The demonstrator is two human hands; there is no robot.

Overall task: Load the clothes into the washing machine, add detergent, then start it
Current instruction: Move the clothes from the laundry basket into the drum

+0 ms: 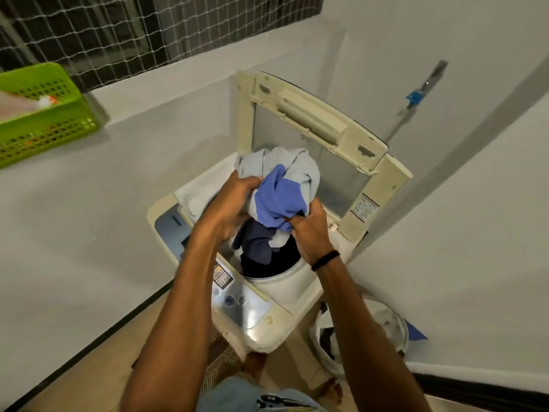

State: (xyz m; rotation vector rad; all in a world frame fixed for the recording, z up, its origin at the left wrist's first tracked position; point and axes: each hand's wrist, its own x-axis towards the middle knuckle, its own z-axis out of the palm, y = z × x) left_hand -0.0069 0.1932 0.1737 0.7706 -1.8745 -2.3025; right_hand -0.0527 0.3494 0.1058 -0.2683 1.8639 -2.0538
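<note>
Left hand (231, 203) and arm bare to frame edge; right hand (310, 233) and arm likewise. Thin plain black band (325, 259) snug on right wrist. Waist: pale blue denim garment (234, 394), only its top in view. Small dark item (282, 402) with yellow edge on it; too blurred to identify. Foot (255, 364) bare.

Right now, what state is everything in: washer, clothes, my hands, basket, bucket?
Lid: raised open.
Drum: uncovered, dark inside.
Clothes bundle: held over the drum.
Left hand: grips the bundle.
Right hand: grips the bundle.
Green basket: on the ledge, holding items.
White bucket: on the floor, something dark inside.
</note>
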